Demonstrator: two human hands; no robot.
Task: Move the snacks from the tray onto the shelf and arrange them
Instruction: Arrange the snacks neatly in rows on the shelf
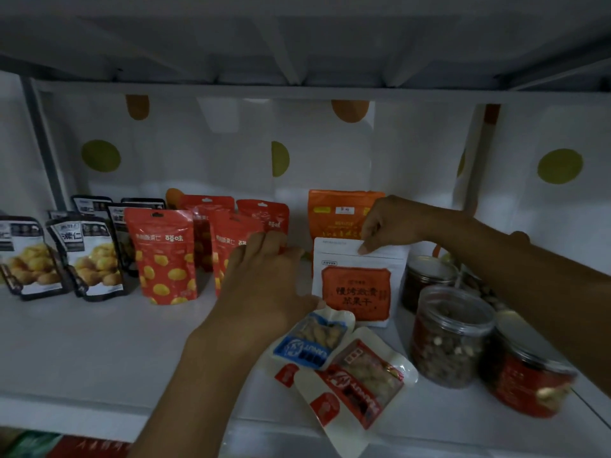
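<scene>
Right hand (386, 223) pinches top edge of white pouch (357, 292), upright on shelf (99, 342). Left hand (261, 285) wide, fingers against red pouch (231, 233) at 9 o'clock. Jars (453, 332) crowd 3 o'clock, flat packets (363, 368) at 6 o'clock.

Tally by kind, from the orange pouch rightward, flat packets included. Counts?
orange pouch: 1
white pouch: 1
flat packets: 2, blue-label packet and red-label packet
clear jars: 3 plainly seen, rear jar, front jar, red-label jar; any behind unclear
total: 7
</scene>
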